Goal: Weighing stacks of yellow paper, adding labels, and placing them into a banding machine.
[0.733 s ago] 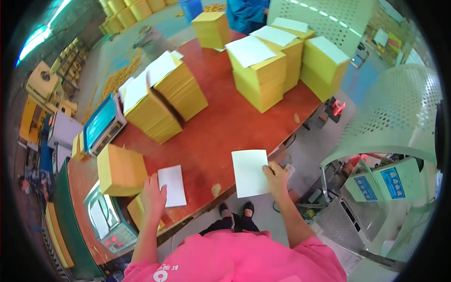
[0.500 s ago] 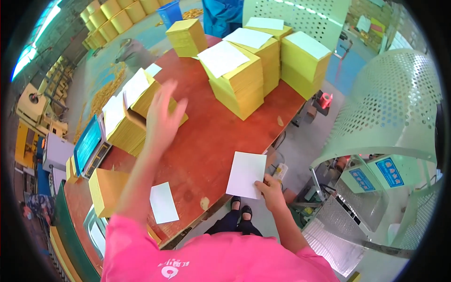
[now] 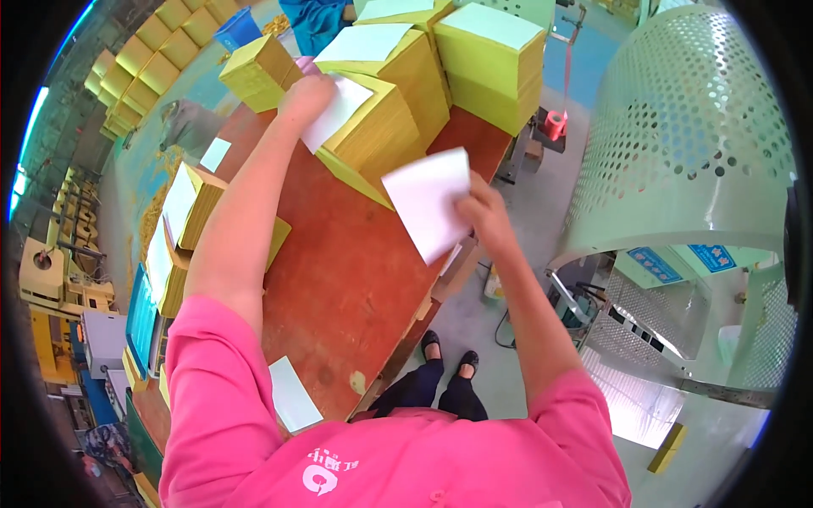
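My left hand [image 3: 308, 100] reaches to the far left edge of a yellow paper stack [image 3: 381, 127], over the edge of the white sheet [image 3: 340, 110] on top. Its fingers curl down out of sight, and whether they grip sheet or stack is hidden. In my right hand [image 3: 484, 207] is a loose white card [image 3: 430, 203], pinched at its right edge and tilted above the red table [image 3: 339, 296], near its right edge. Another white card [image 3: 293, 394] lies flat by the table's near edge.
More sheet-topped yellow stacks [image 3: 491, 72] stand behind, with a small stack [image 3: 261, 72] at far left. Stacks and a blue-topped scale [image 3: 142, 317] line the left side. A person in blue [image 3: 315, 25] is beyond the table. A perforated metal guard [image 3: 677, 144] rises at right.
My left hand has gone from mid-air over the left stacks to the far stack. My right hand has lifted the white card farther forward and tilted it. The view has shifted.
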The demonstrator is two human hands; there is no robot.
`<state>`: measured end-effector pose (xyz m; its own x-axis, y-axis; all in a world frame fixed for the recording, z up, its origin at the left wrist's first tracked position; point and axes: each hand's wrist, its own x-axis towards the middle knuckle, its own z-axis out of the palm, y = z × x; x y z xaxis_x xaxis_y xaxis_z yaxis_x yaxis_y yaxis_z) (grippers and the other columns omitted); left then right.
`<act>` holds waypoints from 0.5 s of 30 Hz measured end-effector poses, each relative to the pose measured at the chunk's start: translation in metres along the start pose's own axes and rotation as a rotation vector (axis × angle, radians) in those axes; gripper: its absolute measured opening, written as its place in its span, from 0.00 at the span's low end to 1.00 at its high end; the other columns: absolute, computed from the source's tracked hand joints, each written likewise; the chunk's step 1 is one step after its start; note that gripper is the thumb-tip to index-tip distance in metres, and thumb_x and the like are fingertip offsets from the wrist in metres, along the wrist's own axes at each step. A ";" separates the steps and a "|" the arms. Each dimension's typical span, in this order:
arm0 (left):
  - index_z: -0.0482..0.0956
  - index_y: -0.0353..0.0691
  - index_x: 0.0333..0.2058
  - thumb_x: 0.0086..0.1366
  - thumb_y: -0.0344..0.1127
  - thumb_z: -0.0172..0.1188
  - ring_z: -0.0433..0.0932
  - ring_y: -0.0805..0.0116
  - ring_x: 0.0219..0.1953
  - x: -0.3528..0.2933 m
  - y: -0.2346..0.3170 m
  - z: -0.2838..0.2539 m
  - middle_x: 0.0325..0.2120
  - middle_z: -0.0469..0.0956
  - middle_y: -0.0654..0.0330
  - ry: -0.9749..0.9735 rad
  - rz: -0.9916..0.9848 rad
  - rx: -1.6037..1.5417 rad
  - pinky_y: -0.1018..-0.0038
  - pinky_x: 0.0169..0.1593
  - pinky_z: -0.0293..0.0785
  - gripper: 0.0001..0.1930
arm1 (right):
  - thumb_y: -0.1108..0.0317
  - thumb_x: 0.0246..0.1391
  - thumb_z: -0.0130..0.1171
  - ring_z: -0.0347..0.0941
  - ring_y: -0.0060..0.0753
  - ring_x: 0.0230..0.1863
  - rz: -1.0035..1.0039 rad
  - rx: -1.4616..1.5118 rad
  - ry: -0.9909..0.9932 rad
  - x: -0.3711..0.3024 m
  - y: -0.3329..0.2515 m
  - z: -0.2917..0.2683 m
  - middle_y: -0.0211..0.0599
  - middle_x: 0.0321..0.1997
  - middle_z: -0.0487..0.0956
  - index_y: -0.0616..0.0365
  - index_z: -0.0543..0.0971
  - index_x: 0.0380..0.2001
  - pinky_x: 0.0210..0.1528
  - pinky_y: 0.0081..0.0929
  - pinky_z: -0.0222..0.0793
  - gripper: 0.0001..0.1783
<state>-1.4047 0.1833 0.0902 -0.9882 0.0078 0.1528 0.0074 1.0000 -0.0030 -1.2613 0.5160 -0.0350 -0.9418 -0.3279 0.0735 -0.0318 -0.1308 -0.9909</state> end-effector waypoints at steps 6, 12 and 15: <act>0.79 0.32 0.40 0.71 0.43 0.34 0.78 0.40 0.46 -0.055 0.052 -0.004 0.42 0.79 0.40 0.019 0.033 -0.234 0.53 0.52 0.71 0.25 | 0.70 0.46 0.51 0.71 0.25 0.41 0.128 0.235 -0.030 0.028 0.025 0.010 0.31 0.40 0.77 0.67 0.78 0.41 0.45 0.23 0.65 0.18; 0.74 0.31 0.46 0.73 0.41 0.41 0.76 0.49 0.43 -0.197 0.085 -0.050 0.39 0.77 0.44 -0.156 0.145 -0.522 0.64 0.51 0.69 0.19 | 0.71 0.46 0.53 0.73 0.24 0.41 0.259 0.412 -0.067 -0.142 0.025 0.011 0.29 0.37 0.79 0.63 0.80 0.41 0.43 0.23 0.66 0.18; 0.74 0.32 0.48 0.73 0.38 0.44 0.75 0.52 0.44 -0.251 0.096 -0.062 0.40 0.77 0.48 -0.030 0.335 -0.533 0.64 0.52 0.69 0.17 | 0.71 0.47 0.54 0.77 0.31 0.45 0.429 0.734 0.058 -0.179 0.066 0.012 0.34 0.42 0.81 0.62 0.79 0.45 0.48 0.27 0.70 0.19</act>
<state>-1.1461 0.2778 0.1124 -0.9230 0.3282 0.2009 0.3845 0.8067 0.4487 -1.0902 0.5546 -0.1118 -0.8392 -0.4416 -0.3173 0.5377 -0.5866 -0.6057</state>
